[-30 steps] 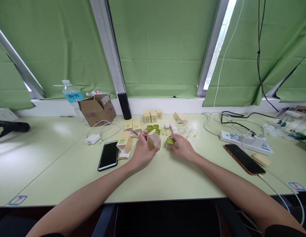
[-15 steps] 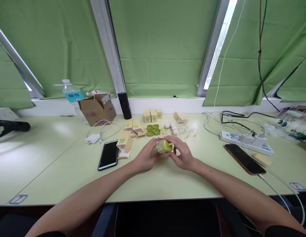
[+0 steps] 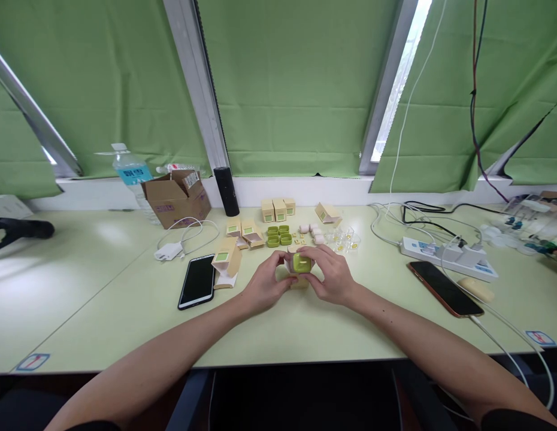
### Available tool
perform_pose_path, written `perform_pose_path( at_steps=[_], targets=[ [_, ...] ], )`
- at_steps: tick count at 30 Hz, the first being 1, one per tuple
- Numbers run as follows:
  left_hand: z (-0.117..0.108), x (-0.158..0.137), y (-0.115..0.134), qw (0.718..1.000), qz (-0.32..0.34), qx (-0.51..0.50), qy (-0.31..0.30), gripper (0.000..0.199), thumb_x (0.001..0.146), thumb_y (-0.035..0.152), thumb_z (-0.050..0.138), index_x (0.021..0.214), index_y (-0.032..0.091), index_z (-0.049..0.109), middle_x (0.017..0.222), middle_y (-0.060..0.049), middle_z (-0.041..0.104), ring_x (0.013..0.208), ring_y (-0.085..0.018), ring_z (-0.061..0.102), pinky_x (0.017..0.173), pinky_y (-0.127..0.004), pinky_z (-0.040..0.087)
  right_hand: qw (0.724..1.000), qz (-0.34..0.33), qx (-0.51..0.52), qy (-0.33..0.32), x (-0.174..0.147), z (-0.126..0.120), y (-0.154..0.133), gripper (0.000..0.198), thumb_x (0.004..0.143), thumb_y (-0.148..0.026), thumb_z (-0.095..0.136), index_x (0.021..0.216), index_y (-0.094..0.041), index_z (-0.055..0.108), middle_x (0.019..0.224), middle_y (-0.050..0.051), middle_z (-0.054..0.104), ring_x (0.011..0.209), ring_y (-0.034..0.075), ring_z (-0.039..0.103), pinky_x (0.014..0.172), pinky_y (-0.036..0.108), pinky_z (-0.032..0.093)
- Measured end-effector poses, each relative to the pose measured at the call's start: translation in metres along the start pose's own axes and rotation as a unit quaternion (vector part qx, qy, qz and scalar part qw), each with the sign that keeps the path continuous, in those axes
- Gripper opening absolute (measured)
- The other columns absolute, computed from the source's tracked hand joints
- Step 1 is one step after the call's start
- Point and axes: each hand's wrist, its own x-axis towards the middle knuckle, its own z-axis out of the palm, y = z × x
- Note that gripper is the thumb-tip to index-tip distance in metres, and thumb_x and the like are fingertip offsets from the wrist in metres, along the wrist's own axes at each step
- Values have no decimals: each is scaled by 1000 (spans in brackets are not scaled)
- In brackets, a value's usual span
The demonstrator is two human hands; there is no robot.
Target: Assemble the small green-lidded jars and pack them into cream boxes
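Note:
In the middle of the table, a small clear container with a green lid (image 3: 302,263) sits between my hands, lid facing me, at the open top of a small tan cardboard box (image 3: 299,284). My left hand (image 3: 267,281) is closed around the box's left side near a raised flap. With its fingers over the top and thumb below, my right hand (image 3: 331,276) grips the green-lidded container. Much of the box is hidden behind fingers. Just beyond lie green square lids (image 3: 279,236), tiny yellow pieces (image 3: 299,238), pale pink rolls (image 3: 315,232) and clear cups (image 3: 345,239).
Opened tan boxes (image 3: 227,257) lie left of my hands beside a phone (image 3: 196,281). Closed tan boxes (image 3: 278,209) stand at the back near a black cylinder (image 3: 226,191) and a brown carton (image 3: 177,200). To the right are a power strip (image 3: 449,258) and another phone (image 3: 444,288).
The green-lidded container has turned so its lid faces me and moved down into the box's opening. My left hand has shifted from the container to the box's side.

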Motion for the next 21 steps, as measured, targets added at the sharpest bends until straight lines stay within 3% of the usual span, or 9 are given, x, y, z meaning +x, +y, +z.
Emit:
perform_pose_path(
  at_steps=[9,17,21],
  targets=[
    [0,0,0,1000,-4,-16,-4,40,86,27,72,121,25,54,121,-4,68,113,-24,67,101,-41,54,998,-58,11,0,0,3,1,42,90,-10,56,130,-22,50,127,16,66,117,31,64,83,46,63],
    [1,0,-2,1000,-4,-20,-4,42,86,25,72,123,25,52,124,-4,68,119,-24,66,105,-41,54,997,16,66,21,0,5,1,16,99,-15,49,110,-24,57,114,12,61,102,24,64,75,39,61],
    [2,1,-4,1000,-1,-21,-3,44,85,24,72,124,25,52,126,-5,67,122,-25,65,109,-43,52,993,65,92,46,0,7,0,13,101,-17,49,103,-24,60,108,9,56,96,21,62,70,35,60]
  ],
)
